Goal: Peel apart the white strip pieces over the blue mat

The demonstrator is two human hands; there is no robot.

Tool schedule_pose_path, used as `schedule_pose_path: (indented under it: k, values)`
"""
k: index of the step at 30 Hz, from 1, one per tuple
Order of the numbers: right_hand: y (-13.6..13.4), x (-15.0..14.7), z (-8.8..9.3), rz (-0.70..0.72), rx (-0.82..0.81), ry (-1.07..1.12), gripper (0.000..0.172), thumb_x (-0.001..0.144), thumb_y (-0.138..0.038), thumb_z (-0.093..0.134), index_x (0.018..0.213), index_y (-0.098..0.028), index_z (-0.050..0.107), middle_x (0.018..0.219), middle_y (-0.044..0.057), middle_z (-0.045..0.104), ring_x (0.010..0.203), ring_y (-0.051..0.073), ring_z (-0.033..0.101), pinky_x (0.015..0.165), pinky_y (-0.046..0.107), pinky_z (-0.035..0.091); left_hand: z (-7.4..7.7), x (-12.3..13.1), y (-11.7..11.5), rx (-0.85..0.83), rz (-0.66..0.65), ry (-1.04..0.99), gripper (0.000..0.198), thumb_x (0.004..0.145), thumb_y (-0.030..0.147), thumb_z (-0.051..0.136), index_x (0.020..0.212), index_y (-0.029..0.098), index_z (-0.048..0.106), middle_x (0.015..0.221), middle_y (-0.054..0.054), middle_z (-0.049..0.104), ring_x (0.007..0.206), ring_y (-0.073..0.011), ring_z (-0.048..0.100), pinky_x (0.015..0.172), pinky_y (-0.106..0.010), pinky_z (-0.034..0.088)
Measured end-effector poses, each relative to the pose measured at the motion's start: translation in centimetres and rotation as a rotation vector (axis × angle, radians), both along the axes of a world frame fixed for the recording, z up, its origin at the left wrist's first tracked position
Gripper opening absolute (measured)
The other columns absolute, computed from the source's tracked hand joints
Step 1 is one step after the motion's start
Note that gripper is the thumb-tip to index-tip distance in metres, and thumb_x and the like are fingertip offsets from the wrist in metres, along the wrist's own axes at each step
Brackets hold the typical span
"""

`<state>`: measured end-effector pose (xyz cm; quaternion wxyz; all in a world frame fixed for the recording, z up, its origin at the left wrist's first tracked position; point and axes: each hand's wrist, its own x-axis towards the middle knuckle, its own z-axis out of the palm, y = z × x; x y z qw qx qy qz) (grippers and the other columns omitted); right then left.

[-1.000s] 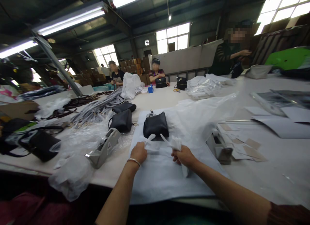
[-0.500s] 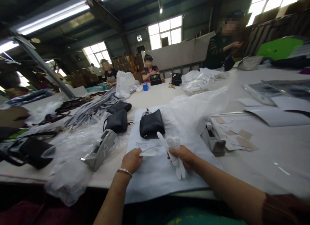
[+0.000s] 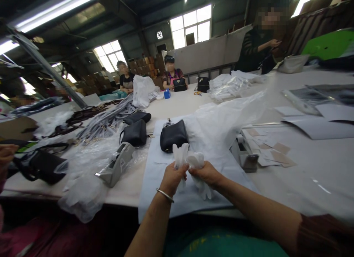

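Two thin white gloves are pinched close together in front of a black leather bag that lies on a pale blue-white sheet. My left hand, with a bangle on its wrist, is closed on one white glove, whose fingers point up. In my right hand a second, bunched white glove is gripped, its fingers hanging below the hand. Both hands nearly touch over the sheet.
Grey tape dispensers stand left and right. More black bags and crumpled plastic lie at left, cards at right. A co-worker's hand shows at the left edge; other people stand or sit across the table.
My left hand has moved right and up, lifting its glove from low over the sheet to beside my right hand. A co-worker's hand has come into view at the left edge.
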<state>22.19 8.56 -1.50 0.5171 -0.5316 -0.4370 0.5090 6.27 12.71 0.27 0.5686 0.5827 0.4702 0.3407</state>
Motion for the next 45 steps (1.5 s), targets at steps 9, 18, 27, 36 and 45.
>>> schedule_pose_path:
  k: [9,18,27,36,45]
  values:
    - [-1.2,0.3,0.7,0.106,-0.014,0.075,0.039,0.057,-0.044,0.086,0.068,-0.013,0.065,0.06,-0.002,0.056,0.058,0.012,0.046,0.057,0.026,0.036,0.1,-0.1,-0.8,-0.056,0.008,-0.14,0.031,0.071,0.043,0.076,0.069,0.016,0.062,0.054,0.002,0.057,0.049,-0.0108,0.051,0.049,-0.023,0.039]
    - [-2.2,0.2,1.8,0.268,-0.009,0.186,0.037,0.058,-0.039,0.088,0.077,-0.011,0.073,0.069,0.002,0.066,0.065,0.014,0.055,0.064,0.025,0.043,0.7,-1.1,-1.8,-0.169,-0.138,-0.2,0.044,0.066,0.054,0.081,0.072,0.012,0.067,0.056,0.0,0.058,0.049,-0.0112,0.052,0.048,-0.023,0.039]
    - [-2.5,-0.1,1.3,0.232,-0.021,0.033,0.035,0.059,-0.038,0.087,0.075,-0.011,0.072,0.069,0.002,0.067,0.066,0.015,0.057,0.063,0.026,0.044,-0.1,-0.5,-2.3,-0.134,-0.063,-0.196,0.039,0.062,0.043,0.087,0.079,0.012,0.07,0.061,-0.001,0.063,0.054,-0.0121,0.055,0.053,-0.023,0.041]
    - [-3.4,-0.5,1.8,0.324,-0.048,0.215,0.052,0.063,-0.058,0.085,0.081,-0.011,0.071,0.069,0.003,0.065,0.057,0.011,0.052,0.053,0.023,0.041,-0.2,-1.5,-2.9,-0.216,-0.137,-0.362,0.043,0.062,0.048,0.087,0.073,0.011,0.068,0.06,-0.002,0.061,0.055,-0.0122,0.054,0.055,-0.025,0.041]
    - [-3.7,-0.8,2.4,0.349,-0.161,0.344,0.049,0.058,-0.045,0.09,0.086,-0.01,0.069,0.078,0.008,0.07,0.047,0.006,0.046,0.039,0.017,0.03,-0.3,-1.9,-3.6,-0.251,-0.229,-0.553,0.041,0.065,0.046,0.087,0.075,0.013,0.064,0.061,0.001,0.055,0.059,-0.0117,0.053,0.062,-0.026,0.044]
